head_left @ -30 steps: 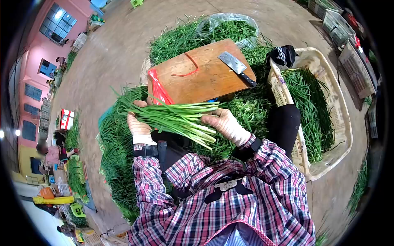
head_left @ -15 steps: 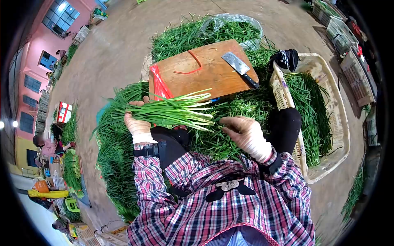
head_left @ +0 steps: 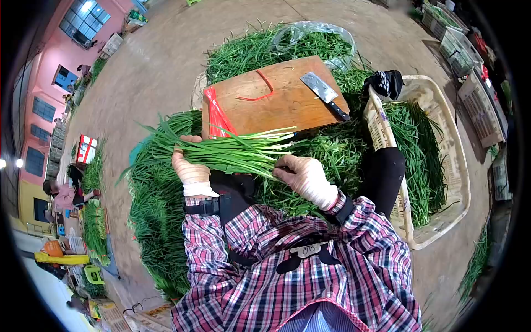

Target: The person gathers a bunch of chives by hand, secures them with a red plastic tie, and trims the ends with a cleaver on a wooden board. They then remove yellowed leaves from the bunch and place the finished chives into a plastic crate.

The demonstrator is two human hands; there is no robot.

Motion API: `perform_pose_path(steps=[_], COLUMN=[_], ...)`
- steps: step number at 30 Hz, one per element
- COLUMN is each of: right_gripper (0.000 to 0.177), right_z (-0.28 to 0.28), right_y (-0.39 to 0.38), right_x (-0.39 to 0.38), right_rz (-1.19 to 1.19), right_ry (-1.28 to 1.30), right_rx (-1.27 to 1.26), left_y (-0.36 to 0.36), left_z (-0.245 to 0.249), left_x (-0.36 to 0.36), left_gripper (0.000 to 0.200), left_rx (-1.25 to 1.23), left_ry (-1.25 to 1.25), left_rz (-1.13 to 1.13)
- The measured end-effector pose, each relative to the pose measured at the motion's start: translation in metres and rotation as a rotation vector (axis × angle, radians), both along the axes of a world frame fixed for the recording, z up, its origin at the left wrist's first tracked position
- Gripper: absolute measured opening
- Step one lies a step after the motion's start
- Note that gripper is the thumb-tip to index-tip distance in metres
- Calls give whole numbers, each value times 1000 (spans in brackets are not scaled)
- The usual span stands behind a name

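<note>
A bunch of long green stalks (head_left: 238,154) lies across my left hand (head_left: 191,166), which is closed around its leafy part. My right hand (head_left: 301,176) is closed in a pinch at the pale lower ends of the bunch. Beyond the bunch is a wooden board (head_left: 249,113) with a cleaver (head_left: 323,94), a bent red strip (head_left: 265,88) and a bundle of red ties (head_left: 218,115) on it. Loose greens (head_left: 160,221) are heaped at the left, below the board and behind it.
On the right stands a cream plastic crate (head_left: 462,182) holding greens, with a black cloth (head_left: 386,83) over its corner. Clear plastic (head_left: 343,36) lies on the rear heap. A co-worker (head_left: 65,195) sits far left. More crates (head_left: 481,108) line the far right.
My right hand has moved left and now touches the stalk ends, its fingers pinched. My left hand still holds the bunch, shifted slightly.
</note>
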State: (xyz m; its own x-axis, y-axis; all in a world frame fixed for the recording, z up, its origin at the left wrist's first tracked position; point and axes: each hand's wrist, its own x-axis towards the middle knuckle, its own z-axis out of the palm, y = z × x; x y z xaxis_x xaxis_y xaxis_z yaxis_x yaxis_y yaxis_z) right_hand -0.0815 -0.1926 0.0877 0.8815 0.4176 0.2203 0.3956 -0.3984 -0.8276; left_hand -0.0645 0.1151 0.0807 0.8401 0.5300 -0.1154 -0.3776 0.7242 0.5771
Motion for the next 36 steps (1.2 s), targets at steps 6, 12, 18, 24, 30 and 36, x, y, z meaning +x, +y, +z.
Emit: perform_pose_path(steps=[6, 12, 18, 24, 30, 36], right_gripper=[14, 16, 19, 17, 14, 15], right_z=[8, 8, 7, -6, 11, 44], right_y=[-15, -28, -12, 2, -3, -52], right_x=[0, 1, 2, 8, 2, -4], right_rz=[145, 114, 9, -6, 38, 181], right_ry=[738, 764, -171, -208, 497, 846], right_rx=[608, 600, -113, -124, 402, 769], left_y=[8, 16, 0, -9, 15, 30], left_z=[-16, -29, -14, -9, -42, -48], left_x=[-2, -1, 1, 1, -1, -6], left_gripper=[18, 18, 15, 17, 17, 13], left_rx=[107, -18, 11, -21, -61, -33], left_ry=[46, 81, 51, -47, -36, -42], left_rz=[51, 80, 65, -30, -37, -15])
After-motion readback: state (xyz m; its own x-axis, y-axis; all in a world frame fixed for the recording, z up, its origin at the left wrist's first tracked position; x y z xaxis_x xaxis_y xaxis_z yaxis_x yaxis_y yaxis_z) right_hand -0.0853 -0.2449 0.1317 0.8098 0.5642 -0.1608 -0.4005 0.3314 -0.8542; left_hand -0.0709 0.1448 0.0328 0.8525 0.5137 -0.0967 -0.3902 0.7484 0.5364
